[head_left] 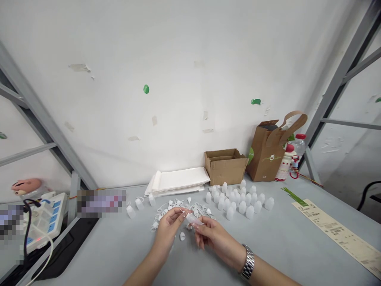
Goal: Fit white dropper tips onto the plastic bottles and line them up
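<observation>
My left hand (168, 225) and my right hand (212, 235) meet above the grey table (285, 246), fingers pinched. Together they hold a small clear plastic bottle (192, 218), lying sideways between the fingertips. The left fingers pinch at its end, where a small white piece shows. A metal watch (248, 265) is on my right wrist. Just beyond my hands lies a heap of white caps with loops (181, 208). One loose white cap (182, 236) rests on the table below my hands.
Several upright small white bottles (239, 198) stand to the right, three more (139, 204) to the left. Behind are stacked white sheets (178, 180), an open cardboard box (225, 165), a brown paper bag (269, 153) and drink bottles (290, 159). A paper strip (339, 232) lies right.
</observation>
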A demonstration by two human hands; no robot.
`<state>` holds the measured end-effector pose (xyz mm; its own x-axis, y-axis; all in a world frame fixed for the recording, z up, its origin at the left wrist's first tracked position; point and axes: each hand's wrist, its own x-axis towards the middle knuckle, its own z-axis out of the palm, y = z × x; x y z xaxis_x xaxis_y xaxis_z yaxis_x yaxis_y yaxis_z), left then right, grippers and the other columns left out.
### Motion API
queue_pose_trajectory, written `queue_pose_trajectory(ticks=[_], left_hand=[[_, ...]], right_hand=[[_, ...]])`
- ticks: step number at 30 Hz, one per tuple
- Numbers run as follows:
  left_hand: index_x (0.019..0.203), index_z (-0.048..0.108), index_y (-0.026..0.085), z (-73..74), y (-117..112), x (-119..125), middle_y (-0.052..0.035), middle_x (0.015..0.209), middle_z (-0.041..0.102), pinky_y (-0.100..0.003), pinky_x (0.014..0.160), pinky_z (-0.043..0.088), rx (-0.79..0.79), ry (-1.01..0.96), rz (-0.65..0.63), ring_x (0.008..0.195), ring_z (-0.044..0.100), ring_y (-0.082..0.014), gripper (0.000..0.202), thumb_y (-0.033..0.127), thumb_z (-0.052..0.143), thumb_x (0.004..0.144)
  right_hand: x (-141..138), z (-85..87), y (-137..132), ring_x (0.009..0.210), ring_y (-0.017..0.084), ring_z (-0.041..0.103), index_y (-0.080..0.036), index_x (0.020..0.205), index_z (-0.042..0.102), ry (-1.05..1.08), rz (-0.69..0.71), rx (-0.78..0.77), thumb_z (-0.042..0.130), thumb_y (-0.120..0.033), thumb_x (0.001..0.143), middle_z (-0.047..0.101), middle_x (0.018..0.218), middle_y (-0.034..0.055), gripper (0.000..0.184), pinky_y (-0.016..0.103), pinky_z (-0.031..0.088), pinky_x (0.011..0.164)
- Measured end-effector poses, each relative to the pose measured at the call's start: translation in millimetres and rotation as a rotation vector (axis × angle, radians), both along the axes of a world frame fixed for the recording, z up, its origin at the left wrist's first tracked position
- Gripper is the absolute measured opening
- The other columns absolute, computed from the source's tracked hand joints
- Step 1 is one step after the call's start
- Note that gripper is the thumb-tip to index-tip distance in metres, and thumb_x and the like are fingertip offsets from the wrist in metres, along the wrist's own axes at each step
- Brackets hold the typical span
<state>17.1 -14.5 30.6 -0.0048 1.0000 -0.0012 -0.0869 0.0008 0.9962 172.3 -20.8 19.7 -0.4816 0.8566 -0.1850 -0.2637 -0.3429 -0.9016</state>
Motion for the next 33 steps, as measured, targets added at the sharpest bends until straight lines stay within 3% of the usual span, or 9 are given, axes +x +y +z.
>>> queue_pose_trajectory(ticks=[8, 18, 30, 33], left_hand=[[0.074, 0.065, 0.017, -1.4, -0.6, -0.6, -0.0078, 0.085, 0.071, -0.031, 0.076, 0.046, 0.006, -0.025, -0.016, 0.080, 0.063, -0.0219, 0.025, 0.040, 0.068, 0.065], [0.075, 0.067, 0.017, -1.8, 1.0, -1.0, -0.0081, 0.086, 0.072, -0.031, 0.078, 0.046, 0.019, -0.010, 0.014, 0.086, 0.063, -0.0236, 0.026, 0.040, 0.069, 0.064], [0.071, 0.066, 0.018, 1.6, -1.6, 1.2, -0.0074, 0.084, 0.072, -0.032, 0.079, 0.046, 0.026, -0.052, -0.040, 0.083, 0.064, -0.0229, 0.023, 0.038, 0.071, 0.062], [0.074, 0.067, 0.018, 2.3, -2.3, 1.5, -0.0069, 0.084, 0.072, -0.031, 0.077, 0.047, 0.017, -0.050, -0.031, 0.082, 0.064, -0.0218, 0.023, 0.038, 0.070, 0.063]], right_hand=[[-1.3, -3.7, 1.9, 0.038, 0.008, 0.045, -0.011, 0.071, 0.061, 0.023, 0.019, -0.016, 0.058, -0.060, 0.070, 0.054, 0.043, -0.0013, 0.049, 0.021, 0.032, 0.044], [0.4, -6.9, 3.6, 0.042, 0.007, 0.045, -0.013, 0.076, 0.059, -0.022, 0.003, 0.033, 0.065, -0.054, 0.069, 0.057, 0.051, -0.0017, 0.042, 0.020, 0.029, 0.046], [-1.2, -6.3, 3.3, 0.036, 0.007, 0.044, -0.009, 0.065, 0.064, 0.017, 0.031, 0.011, 0.049, -0.068, 0.071, 0.053, 0.043, 0.0009, 0.061, 0.020, 0.031, 0.043], [-1.4, -3.3, 2.8, 0.039, 0.007, 0.044, -0.009, 0.070, 0.065, 0.001, 0.012, -0.001, 0.051, -0.067, 0.070, 0.053, 0.044, 0.0001, 0.060, 0.020, 0.031, 0.044]])
